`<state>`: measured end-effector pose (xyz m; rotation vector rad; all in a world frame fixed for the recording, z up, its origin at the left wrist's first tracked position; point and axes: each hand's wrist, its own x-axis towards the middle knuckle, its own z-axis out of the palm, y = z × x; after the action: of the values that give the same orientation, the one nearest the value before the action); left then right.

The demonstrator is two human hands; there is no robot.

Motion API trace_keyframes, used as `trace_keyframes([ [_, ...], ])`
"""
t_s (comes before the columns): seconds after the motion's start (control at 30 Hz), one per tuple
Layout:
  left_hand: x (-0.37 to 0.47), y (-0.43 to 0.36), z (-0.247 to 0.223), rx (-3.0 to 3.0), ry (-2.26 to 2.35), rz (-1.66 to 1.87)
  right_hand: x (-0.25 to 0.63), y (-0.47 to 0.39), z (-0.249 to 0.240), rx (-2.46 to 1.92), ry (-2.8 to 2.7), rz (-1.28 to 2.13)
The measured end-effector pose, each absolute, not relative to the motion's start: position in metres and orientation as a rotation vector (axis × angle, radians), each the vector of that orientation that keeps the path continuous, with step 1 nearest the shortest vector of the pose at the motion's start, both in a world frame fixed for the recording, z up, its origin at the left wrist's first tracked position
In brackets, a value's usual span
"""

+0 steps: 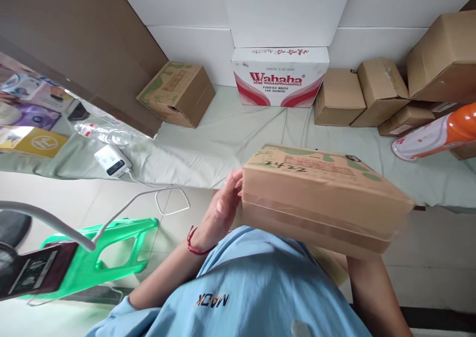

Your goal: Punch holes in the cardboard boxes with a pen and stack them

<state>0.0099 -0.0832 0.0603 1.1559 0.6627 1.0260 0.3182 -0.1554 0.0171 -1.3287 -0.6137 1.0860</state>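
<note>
A brown cardboard box [316, 198] with green and red print on its top is right in front of my body, its taped side facing me. My left hand [225, 198], a red cord on its wrist, presses against the left end of this box with the fingers curled behind its edge. On the right, my forearm [375, 292] runs up beneath the box, which hides my right hand and its fingers. The box sits over the near edge of the cloth-covered table [208, 148]; its underside cannot be seen.
Along the wall stand a printed carton [178, 94], a white Wahaha carton [280, 77] and several plain boxes [338, 96]. An orange-and-white bottle [435, 131] is at right. A white power bank [111, 161] with a cable lies left, above a green stool [107, 252].
</note>
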Motion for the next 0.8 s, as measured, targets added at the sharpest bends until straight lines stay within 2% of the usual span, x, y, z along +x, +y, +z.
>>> trace_keyframes([
  [0.1,0.003,-0.081,0.059,1.100,0.829,1.115,0.317,-0.147,0.012,-1.247,-0.472,1.228],
  [0.3,-0.018,-0.082,0.044,1.044,1.027,1.284,0.300,-0.115,0.000,-1.239,-0.569,1.350],
  [0.43,-0.037,-0.085,0.020,1.030,1.077,1.290,0.288,-0.092,-0.003,-1.237,-0.669,1.340],
  [0.57,-0.058,-0.087,-0.002,1.130,1.333,1.240,0.282,-0.074,-0.009,-1.241,-0.939,1.304],
  [0.67,-0.065,-0.089,-0.008,1.304,1.527,1.182,0.290,-0.062,-0.017,-1.371,-1.148,1.178],
  [0.8,-0.049,-0.096,0.009,1.833,1.669,1.449,0.319,-0.042,-0.026,-2.073,-1.226,0.676],
])
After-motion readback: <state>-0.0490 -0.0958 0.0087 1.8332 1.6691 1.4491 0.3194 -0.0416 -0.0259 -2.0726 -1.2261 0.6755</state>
